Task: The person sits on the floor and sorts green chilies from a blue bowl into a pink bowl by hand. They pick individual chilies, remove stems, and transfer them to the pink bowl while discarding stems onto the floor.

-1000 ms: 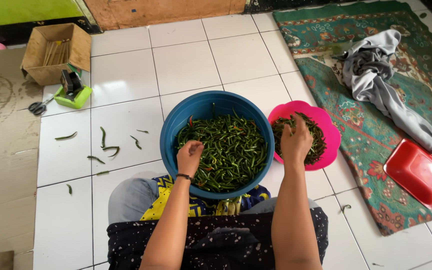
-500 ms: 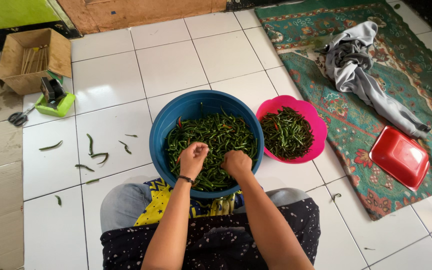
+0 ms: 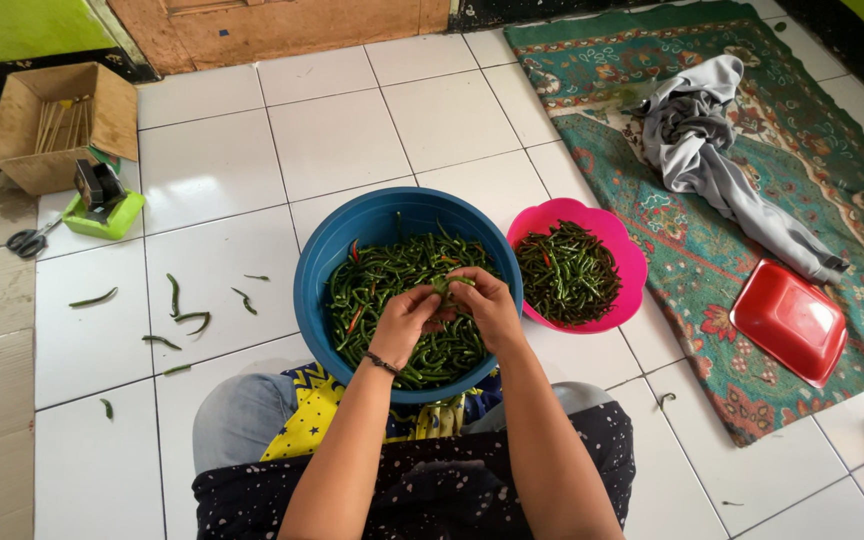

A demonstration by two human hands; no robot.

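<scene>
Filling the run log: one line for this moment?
left hand: on green chili | right hand: on green chili | over blue basin | pink bowl beside

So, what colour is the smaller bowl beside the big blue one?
Bright pink: the smaller bowl holds green chillies, seen in the head view.

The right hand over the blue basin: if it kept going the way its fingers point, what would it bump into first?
The right hand points left toward the left hand; their fingertips already meet around a green chili, so it would likely press into that.
</scene>
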